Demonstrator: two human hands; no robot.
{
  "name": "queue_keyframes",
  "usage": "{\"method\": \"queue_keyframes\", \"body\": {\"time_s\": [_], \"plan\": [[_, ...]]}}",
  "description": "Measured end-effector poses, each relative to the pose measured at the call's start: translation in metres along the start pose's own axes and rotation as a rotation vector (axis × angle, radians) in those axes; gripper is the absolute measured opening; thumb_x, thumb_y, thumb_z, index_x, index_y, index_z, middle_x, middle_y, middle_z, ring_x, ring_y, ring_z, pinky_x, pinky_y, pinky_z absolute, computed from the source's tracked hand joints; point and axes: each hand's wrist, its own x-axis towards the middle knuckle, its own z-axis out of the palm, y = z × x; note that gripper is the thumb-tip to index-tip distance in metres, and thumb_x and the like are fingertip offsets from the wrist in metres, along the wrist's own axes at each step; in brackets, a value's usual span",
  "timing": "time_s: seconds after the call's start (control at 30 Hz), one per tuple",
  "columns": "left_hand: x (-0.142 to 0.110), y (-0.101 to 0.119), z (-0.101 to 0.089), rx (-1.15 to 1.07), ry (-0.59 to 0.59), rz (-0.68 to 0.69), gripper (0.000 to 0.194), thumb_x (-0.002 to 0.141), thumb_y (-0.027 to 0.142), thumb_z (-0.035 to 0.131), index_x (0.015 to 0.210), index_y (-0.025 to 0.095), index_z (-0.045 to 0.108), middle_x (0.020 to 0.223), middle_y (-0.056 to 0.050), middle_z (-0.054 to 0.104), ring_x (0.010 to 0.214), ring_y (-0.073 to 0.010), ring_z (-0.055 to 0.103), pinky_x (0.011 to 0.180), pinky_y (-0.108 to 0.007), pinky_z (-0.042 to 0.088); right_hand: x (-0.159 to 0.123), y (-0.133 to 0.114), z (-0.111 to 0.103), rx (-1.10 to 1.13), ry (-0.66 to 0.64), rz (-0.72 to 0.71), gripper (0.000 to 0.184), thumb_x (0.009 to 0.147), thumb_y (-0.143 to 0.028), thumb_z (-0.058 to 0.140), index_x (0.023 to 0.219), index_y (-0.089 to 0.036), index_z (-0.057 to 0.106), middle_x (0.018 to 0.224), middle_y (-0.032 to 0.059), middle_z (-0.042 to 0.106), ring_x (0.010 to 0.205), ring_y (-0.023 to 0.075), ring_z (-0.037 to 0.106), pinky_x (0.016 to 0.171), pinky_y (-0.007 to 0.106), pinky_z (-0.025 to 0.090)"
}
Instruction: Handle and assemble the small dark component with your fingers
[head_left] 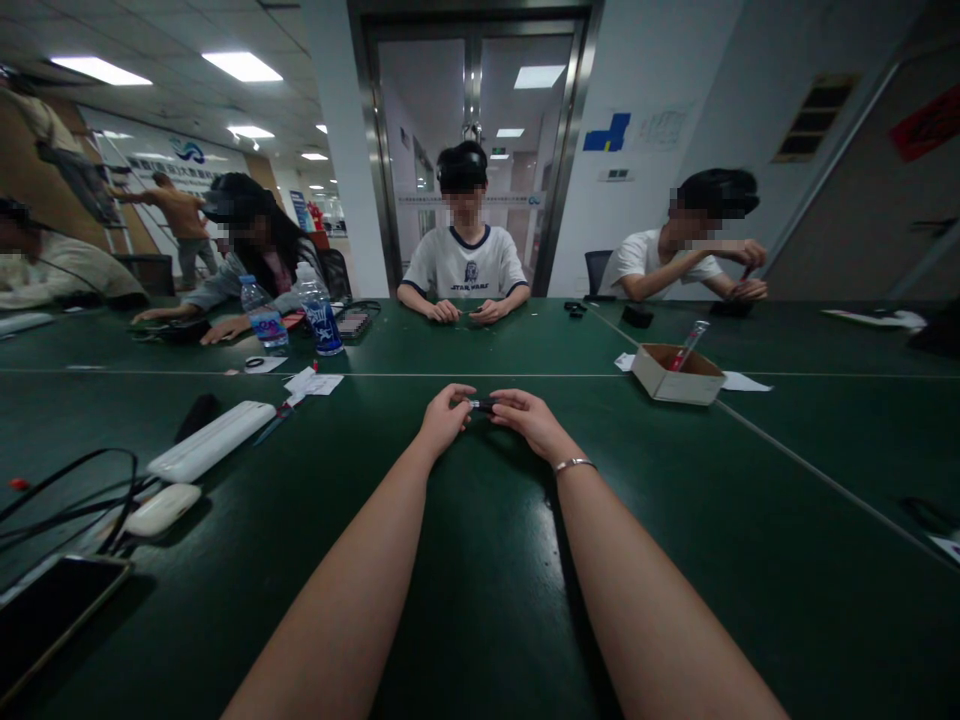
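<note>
Over the green table (480, 560), straight ahead of me, both my hands meet at a small dark stick (482, 406) with a silvery left end. My left hand (445, 420) pinches the silvery end between thumb and fingers. Around the dark right end close the fingertips of my right hand (531, 420), which has a metal bracelet (575, 464) on its wrist. The stick lies roughly level between the two hands. Fingers cover part of it, and it is too small to tell its exact kind.
A phone (64, 610), cables, a white case (163, 510) and a white power strip (212, 440) lie at left. Water bottles (321, 318) stand beyond them. An open box (679, 380) holding a tube sits at right. Several people sit around the table, including one person (466, 265) opposite.
</note>
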Motion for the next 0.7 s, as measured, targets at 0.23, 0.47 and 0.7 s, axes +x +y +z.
{"method": "queue_keyframes", "body": {"time_s": [0.23,0.47,0.7], "plan": [[0.0012,-0.0028,-0.0011,-0.002,-0.025,0.006,0.023,0.080,0.016,0.050,0.100,0.015,0.062,0.086,-0.004,0.058,0.057,-0.0073,0.053,0.046,-0.015,0.043,0.0002,0.0006,-0.0011,-0.005,-0.025,-0.014,0.032,0.064,-0.017,0.081,0.093,-0.016,0.069,0.087,0.0042,0.068,0.081,0.0160,0.066,0.075,0.026,0.056],[0.0007,-0.0028,-0.0002,-0.019,-0.014,-0.003,0.022,0.080,0.017,0.051,0.098,0.015,0.063,0.081,-0.003,0.059,0.055,-0.0076,0.053,0.046,-0.017,0.042,-0.0003,0.0005,-0.0008,-0.009,-0.021,-0.012,0.031,0.064,-0.017,0.081,0.093,-0.016,0.069,0.087,0.0043,0.068,0.082,0.0161,0.066,0.075,0.026,0.056],[0.0016,-0.0033,0.0002,-0.052,-0.022,-0.011,0.020,0.080,0.019,0.051,0.096,0.014,0.063,0.074,-0.001,0.058,0.051,-0.0070,0.052,0.045,-0.017,0.041,0.0005,0.0009,-0.0011,-0.008,-0.020,-0.013,0.030,0.063,-0.016,0.081,0.092,-0.017,0.070,0.087,0.0034,0.067,0.082,0.0155,0.065,0.075,0.025,0.057]]}}
